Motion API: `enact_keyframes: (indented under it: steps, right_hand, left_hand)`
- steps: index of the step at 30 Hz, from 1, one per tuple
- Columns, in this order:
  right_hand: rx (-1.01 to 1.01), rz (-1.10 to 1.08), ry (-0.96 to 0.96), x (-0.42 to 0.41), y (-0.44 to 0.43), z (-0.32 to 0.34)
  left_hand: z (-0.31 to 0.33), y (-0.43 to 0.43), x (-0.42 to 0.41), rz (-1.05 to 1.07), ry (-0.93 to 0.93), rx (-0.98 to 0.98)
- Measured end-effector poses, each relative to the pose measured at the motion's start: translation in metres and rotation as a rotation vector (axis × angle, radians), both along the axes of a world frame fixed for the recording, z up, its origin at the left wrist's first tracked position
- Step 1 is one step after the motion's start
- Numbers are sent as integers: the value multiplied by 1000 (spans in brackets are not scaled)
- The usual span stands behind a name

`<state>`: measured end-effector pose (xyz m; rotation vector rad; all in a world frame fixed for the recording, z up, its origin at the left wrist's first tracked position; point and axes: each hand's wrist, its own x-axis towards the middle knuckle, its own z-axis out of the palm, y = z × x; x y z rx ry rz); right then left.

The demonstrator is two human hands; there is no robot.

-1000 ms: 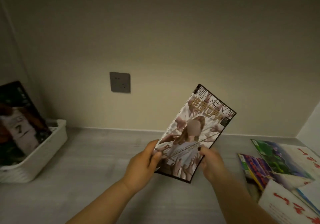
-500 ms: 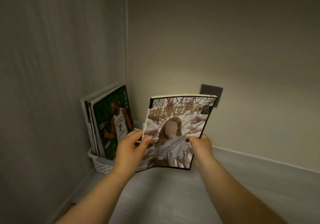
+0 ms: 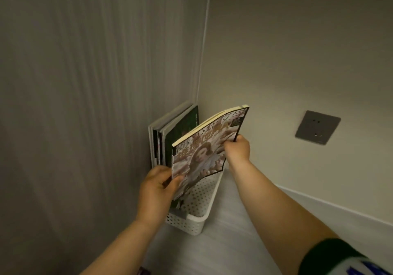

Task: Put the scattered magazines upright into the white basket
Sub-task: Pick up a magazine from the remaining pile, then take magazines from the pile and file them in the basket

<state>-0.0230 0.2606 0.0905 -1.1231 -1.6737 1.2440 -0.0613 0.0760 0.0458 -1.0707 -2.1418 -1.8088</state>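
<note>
A magazine (image 3: 204, 153) with a pale illustrated cover hangs tilted over the white perforated basket (image 3: 200, 217) in the corner. My left hand (image 3: 157, 187) grips its near lower corner, thumb on the cover. My right hand (image 3: 237, 150) pinches its far edge. Its lower edge dips inside the basket's rim. Several magazines (image 3: 170, 138) stand upright in the basket against the left wall, the front one dark green. The basket's inside is mostly hidden.
The basket sits on a grey wooden surface (image 3: 234, 242), tight against the grey left wall (image 3: 95, 104). A beige back wall carries a grey socket plate (image 3: 317, 127). Open surface stretches right of the basket.
Both hands carried the magazine left and forward from open air to above the basket, turning it edge-on. My view swung left into the corner; the scattered magazines on the right left the frame.
</note>
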Motion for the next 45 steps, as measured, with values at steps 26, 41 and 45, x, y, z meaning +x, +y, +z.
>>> enact_keyframes:
  steps: [26,41,45]
  right_hand:
    - [-291,588,-119,-45,-55,-53]
    - [-95,585,-228,-8,-59,-58]
    - [-14,501,-256,27,-50,-55]
  left_hand:
    - [-64,13,-24,198,-289,-125]
    - [-54,3,4,4,-258,-215]
    - [-47,10,43,-74,-182,-233]
